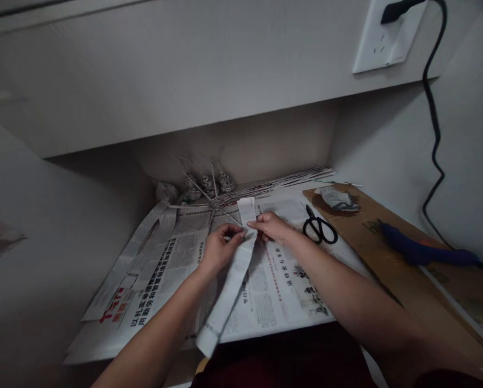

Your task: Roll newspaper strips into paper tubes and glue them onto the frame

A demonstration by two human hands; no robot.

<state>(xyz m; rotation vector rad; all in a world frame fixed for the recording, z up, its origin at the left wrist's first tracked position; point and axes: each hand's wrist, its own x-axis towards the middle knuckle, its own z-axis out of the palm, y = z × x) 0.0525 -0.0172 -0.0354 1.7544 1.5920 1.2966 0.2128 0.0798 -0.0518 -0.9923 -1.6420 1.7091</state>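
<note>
A long strip of newspaper [233, 272] runs between my hands, its near end hanging over the table's front edge and its far end standing up past my fingers. My left hand [219, 248] pinches the strip's left edge between thumb and fingers. On the opposite edge, my right hand [274, 227] is also closed on the strip, thumb on top and the other fingers partly hidden. A thin rolled-paper stick [230, 216] slants down to the strip beside my left fingertips; whether it touches the strip I cannot tell. Printed newspaper sheets [184, 245] lie beneath.
Black-handled scissors [320, 229] lie to the right. Beyond them, cardboard [370, 240] carries a blue glue gun [422, 250] and a crumpled plastic bag [338, 199]. Thin paper sticks [281, 185] and several woven pieces [207, 185] sit at the back. More strips [132, 253] lie left.
</note>
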